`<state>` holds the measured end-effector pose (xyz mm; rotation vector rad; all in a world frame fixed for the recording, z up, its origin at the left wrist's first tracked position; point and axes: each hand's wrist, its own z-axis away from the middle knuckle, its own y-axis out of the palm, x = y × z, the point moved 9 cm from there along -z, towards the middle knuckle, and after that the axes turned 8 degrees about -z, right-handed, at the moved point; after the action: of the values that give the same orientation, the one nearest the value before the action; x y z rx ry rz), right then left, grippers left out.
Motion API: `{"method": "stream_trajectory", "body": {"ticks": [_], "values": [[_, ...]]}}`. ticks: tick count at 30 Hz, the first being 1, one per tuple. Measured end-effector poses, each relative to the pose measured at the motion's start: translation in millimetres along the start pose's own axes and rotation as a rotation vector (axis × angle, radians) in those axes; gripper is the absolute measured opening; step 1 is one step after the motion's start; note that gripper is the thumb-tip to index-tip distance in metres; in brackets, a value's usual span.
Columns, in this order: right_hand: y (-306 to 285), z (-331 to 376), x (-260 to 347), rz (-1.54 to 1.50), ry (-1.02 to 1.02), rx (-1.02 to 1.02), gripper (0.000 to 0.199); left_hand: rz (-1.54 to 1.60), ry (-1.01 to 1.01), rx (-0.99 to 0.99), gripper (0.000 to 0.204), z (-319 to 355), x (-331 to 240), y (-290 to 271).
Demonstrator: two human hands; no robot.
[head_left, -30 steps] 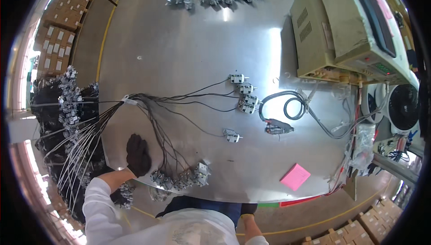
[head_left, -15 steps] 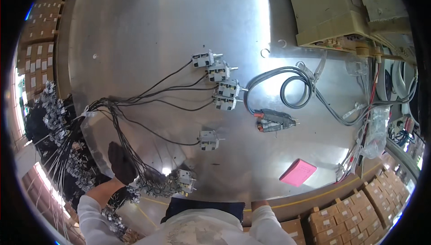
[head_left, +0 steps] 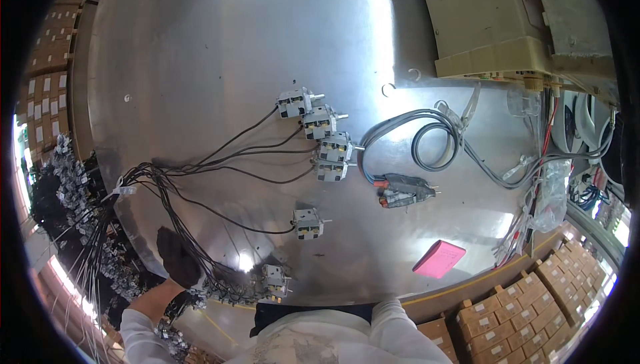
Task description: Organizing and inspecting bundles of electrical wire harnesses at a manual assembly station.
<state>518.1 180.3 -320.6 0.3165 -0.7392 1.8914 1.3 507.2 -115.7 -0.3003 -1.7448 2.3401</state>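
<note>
My left hand (head_left: 179, 257), in a dark glove, rests at the table's left front edge against a bundle of black cables (head_left: 170, 207). Its fingers blend into one dark shape, so their grip does not show. My right sleeve (head_left: 392, 324) reaches the front edge, but the right hand is out of sight. The cables fan out to several small grey blocks with metal shafts, such as a block (head_left: 320, 123) in the middle group. A single block (head_left: 308, 223) lies nearer me, and another block (head_left: 275, 281) sits at the front edge by a heap of similar parts.
Two taped dark-grey probes (head_left: 407, 191) on a coiled grey cable (head_left: 437, 154) lie right of centre. A pink booklet (head_left: 439, 259) is at the front right, a beige machine (head_left: 493, 31) at the back right. Many parts (head_left: 73, 191) hang at left; cartons (head_left: 513, 317) stand at right.
My view has shifted slightly, so the table's things appear a little lower and further left. The bit of right wrist seen before is now hidden. My left hand stays by the cables.
</note>
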Motion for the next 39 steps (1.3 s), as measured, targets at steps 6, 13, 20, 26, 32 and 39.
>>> {"method": "stream_trajectory", "body": {"ticks": [6, 13, 20, 26, 32, 39], "values": [[-19, 6, 4, 0.068, -0.051, -0.040, 0.042, 0.043, 0.014, 0.034, 0.044, 7, -2, 2], [-16, 23, -6, 0.095, -0.057, -0.144, 0.042, 0.082, 0.130, 0.083, 0.045, -16, -8, 19], [48, 65, -13, 0.061, -0.033, -0.196, 0.042, 0.053, 0.252, 0.193, 0.046, -13, 12, 21], [94, 52, -14, 0.041, -0.126, -0.210, 0.042, -0.023, 0.265, 0.222, 0.047, 7, 33, 3], [106, -4, -7, 0.048, -0.312, -0.260, 0.042, -0.103, 0.231, 0.157, 0.048, 25, 39, -17], [39, -168, 63, 0.138, -0.712, -0.345, 0.042, -0.175, 0.064, -0.079, 0.049, 33, 27, -24]]}}
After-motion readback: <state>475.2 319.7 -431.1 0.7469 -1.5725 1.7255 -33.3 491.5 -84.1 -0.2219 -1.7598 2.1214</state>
